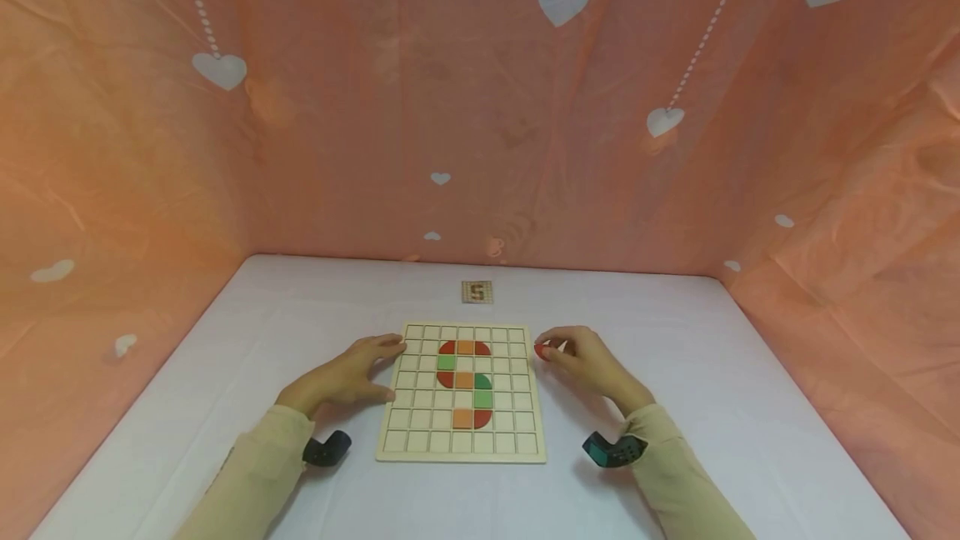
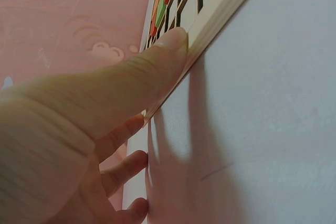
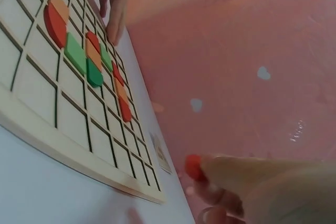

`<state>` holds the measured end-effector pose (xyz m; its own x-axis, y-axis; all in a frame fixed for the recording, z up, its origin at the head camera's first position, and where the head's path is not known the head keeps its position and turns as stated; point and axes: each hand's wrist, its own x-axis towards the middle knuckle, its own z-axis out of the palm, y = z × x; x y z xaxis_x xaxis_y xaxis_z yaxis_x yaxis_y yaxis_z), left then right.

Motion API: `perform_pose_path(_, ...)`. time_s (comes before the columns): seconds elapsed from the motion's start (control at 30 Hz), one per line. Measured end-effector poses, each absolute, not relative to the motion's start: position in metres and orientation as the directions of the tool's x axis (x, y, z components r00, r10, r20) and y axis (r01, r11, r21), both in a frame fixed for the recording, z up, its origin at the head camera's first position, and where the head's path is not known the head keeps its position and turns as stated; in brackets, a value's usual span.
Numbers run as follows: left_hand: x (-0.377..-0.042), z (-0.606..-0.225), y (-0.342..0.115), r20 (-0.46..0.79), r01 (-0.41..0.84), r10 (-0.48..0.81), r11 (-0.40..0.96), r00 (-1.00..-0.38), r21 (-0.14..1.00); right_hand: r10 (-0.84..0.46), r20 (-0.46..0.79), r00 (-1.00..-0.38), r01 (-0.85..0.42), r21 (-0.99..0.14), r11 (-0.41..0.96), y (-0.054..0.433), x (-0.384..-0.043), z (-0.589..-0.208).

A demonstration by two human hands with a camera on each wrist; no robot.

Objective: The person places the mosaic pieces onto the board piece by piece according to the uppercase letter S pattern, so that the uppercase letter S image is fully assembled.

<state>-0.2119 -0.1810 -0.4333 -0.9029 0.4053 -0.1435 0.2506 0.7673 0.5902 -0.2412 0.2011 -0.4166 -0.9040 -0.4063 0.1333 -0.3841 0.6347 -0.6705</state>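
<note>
A square wooden grid board (image 1: pixel 517 443) lies flat on the table. Set in its cells are several tiles: red rounded ones (image 1: pixel 482 419), orange squares (image 1: pixel 462 418), light green squares (image 1: pixel 483 399) and one dark green rounded tile (image 1: pixel 483 382), together forming an S-like or 5-like curve. The left hand (image 1: pixel 348 373) touches the board's left edge, its thumb (image 2: pixel 170 43) against the rim and fingers spread. Just off the board's right edge, the right hand (image 1: pixel 588 361) pinches a red tile (image 3: pixel 194 167) between thumb and fingers; most of the tile's shape is hidden.
Behind the board lies a small card (image 1: pixel 477 292) with a 5-like pattern on a grid. The white tablecloth (image 1: pixel 315 290) spreads around both. Pink-orange cloth (image 1: pixel 480 107) with white hearts walls the back and sides. A dark device (image 1: pixel 615 450) is strapped to each wrist.
</note>
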Motion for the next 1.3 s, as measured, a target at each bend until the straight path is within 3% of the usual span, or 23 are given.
perform_pose_path(0.3, -0.212, -0.434, -0.182, -0.13, 0.265, 0.416, 0.758, -0.9, 0.596, -0.398, 0.166, -0.902, -0.395, -0.688, 0.609, 0.189, -0.235, -0.417)
perform_pose_path(0.9, -0.211, -0.431, -0.181, -0.124, 0.275, 0.426, 0.753, -0.896, 0.598, -0.471, 0.053, -0.881, -0.344, -0.755, 0.559, 0.157, -0.22, -0.426)
perform_pose_path(1.3, -0.212, -0.431, -0.181, -0.132, 0.277, 0.431, 0.756, -0.893, 0.593, -0.577, 0.097, -0.811, -0.436, -0.757, 0.487, 0.135, -0.209, -0.423)
